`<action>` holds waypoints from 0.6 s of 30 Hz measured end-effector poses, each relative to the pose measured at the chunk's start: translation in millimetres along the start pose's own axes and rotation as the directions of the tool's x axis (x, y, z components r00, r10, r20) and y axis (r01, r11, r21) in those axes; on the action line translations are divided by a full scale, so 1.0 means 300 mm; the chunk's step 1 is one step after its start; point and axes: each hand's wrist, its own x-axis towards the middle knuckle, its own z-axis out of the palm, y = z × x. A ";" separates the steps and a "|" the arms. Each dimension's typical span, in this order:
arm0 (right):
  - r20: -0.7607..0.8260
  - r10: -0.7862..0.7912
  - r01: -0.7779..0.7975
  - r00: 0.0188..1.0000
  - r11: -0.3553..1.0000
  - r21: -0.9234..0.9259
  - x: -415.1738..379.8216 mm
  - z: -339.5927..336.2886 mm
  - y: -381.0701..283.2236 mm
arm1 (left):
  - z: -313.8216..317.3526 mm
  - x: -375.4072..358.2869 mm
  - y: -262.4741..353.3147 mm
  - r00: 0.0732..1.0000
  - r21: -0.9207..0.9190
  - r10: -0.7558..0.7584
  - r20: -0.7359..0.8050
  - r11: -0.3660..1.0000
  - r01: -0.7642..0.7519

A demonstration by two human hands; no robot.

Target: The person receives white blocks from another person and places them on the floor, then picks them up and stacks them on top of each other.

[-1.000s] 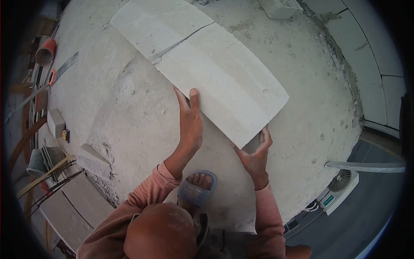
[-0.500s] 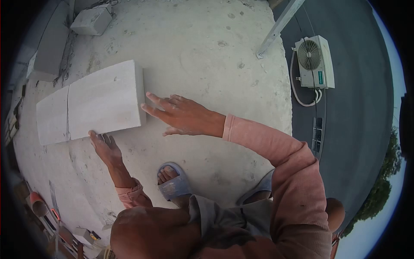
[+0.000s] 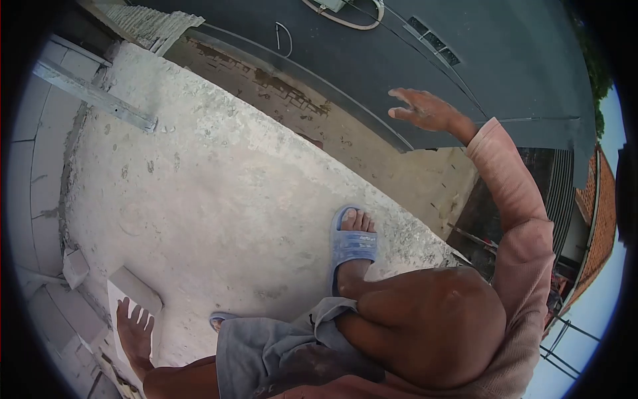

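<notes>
At the lower left, my left hand (image 3: pixel 135 336) lies with its fingers spread over a pale white block (image 3: pixel 141 287). Part of the block is hidden beneath the palm and forearm. My right hand (image 3: pixel 428 110) is stretched out at the upper right, fingers apart and nothing in it, over the gap beyond the slab edge. A blue sandal (image 3: pixel 355 246) on one foot stands near the edge of the concrete slab (image 3: pixel 219 199); a second blue sandal (image 3: pixel 221 319) shows partly by the grey shorts.
The slab ends along a diagonal edge, with a lower paved passage (image 3: pixel 372 156) below. A grey wall (image 3: pixel 345 60) rises past it. A metal post (image 3: pixel 100 96) leans in at the upper left. Block walling (image 3: pixel 45 179) lines the left, with a small block piece (image 3: pixel 75 267) beside it.
The view has swung right toward the slab edge. My right hand has moved from beside the block's end out past the edge; my left hand is still at the block.
</notes>
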 end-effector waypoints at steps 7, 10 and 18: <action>0.155 0.209 -0.253 0.966 0.892 0.374 0.167 0.695 0.478 | 0.570 -0.162 0.410 0.910 0.835 0.290 0.296 0.384 -0.394; 0.221 0.221 -0.305 0.950 0.811 0.500 0.197 0.901 0.530 | 0.944 -0.131 0.395 0.887 0.898 0.207 0.412 0.072 -0.433; 0.131 0.204 -0.205 0.970 0.979 -0.005 0.163 0.926 0.521 | 1.552 -0.042 0.228 0.625 0.610 0.054 0.779 -0.298 -0.734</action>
